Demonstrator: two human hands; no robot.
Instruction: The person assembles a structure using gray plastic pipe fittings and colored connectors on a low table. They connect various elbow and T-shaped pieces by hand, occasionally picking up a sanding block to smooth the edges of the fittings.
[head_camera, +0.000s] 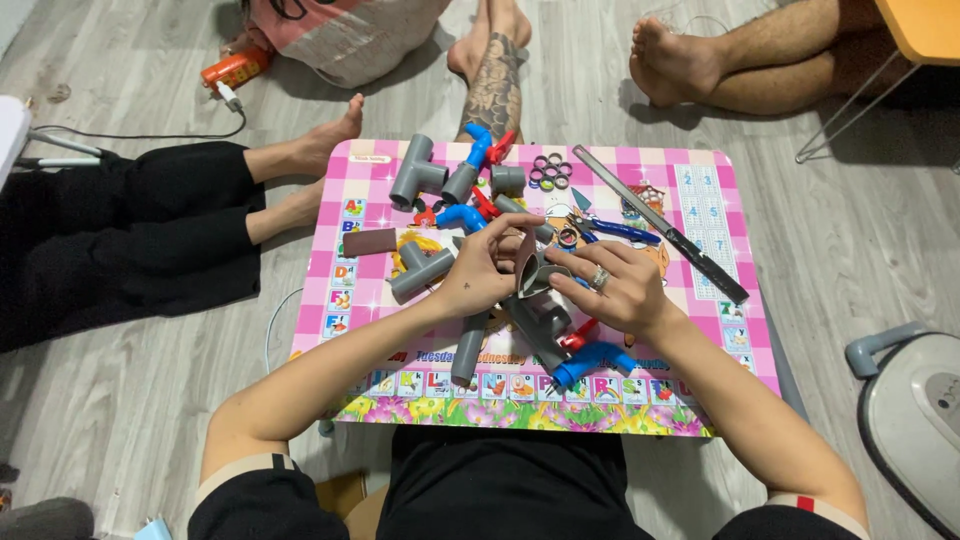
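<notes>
Two hands meet over the middle of the pink table (345, 300), and from the head camera we're looking straight down on them. Our left hand (480, 275) is curled around a grey fitting (535, 270), thumb and fingers pinching its near side so it can't spin. Our right hand (615, 285), ring on one finger, grips the same piece from the other side, fingers tucked under it; both are closed on it, lifted a bit off the tabletop, so it sits right between the palms at table centre.

Below the hands a grey pipe assembly (535, 330) runs down toward us, with a red handle (578, 335) and a blue valve (595, 360) at its lower end. We can't tell if the held fitting is already joined to it.

Spare bits are pushed up top, out of the way but in reach: a grey tee (415, 172), a blue elbow (478, 145), rings (550, 172), a long black tool (660, 225). Other people's bare feet (670, 60) rest past the table's far edge.
</notes>
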